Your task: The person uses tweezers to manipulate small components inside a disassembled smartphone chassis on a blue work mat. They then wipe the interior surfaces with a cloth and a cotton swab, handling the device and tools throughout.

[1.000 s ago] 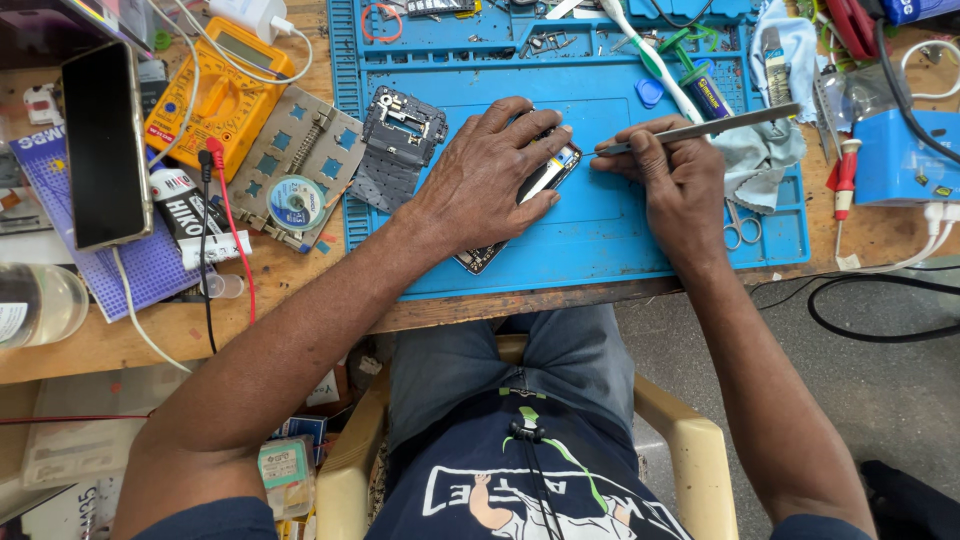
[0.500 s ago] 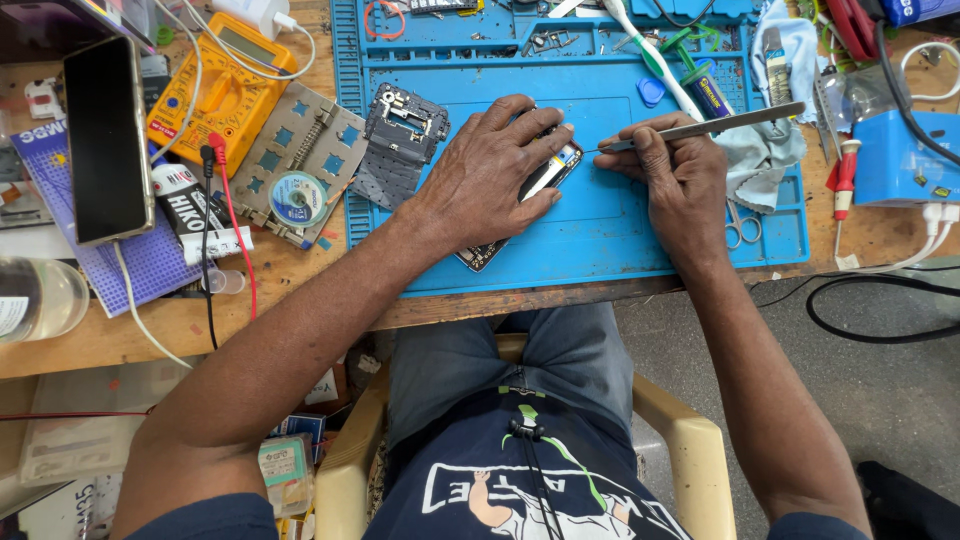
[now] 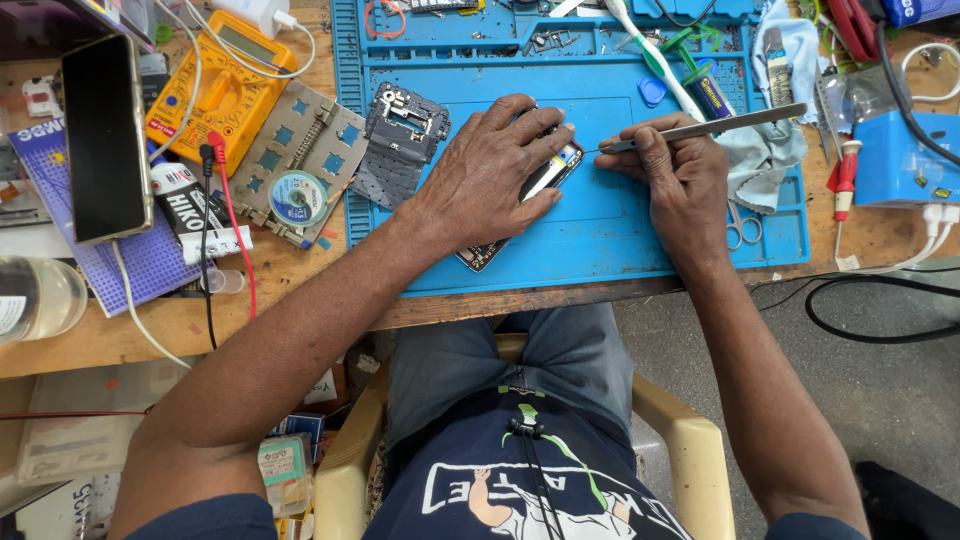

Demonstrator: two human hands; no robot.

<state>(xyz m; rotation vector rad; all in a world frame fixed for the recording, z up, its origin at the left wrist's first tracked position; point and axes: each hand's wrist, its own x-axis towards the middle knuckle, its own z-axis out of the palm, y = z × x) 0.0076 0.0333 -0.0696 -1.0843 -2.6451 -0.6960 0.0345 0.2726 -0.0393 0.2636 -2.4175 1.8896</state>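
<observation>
Your left hand [image 3: 495,175] lies flat, fingers spread, pinning the opened phone [image 3: 520,205] near the blue rubber mat's [image 3: 600,245] front edge. Your right hand [image 3: 685,185] pinches thin metal tweezers [image 3: 700,130], tip at the phone; bare mat lies between them.

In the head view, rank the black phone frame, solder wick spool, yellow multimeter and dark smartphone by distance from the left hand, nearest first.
Measured from the left hand:
1. Black phone frame, just beside it on the blue mat.
2. Solder wick spool, beyond the mat's edge on the grey stencil.
3. Yellow multimeter, farther up the bench.
4. Dark smartphone, farthest out, near the bench's end.
</observation>
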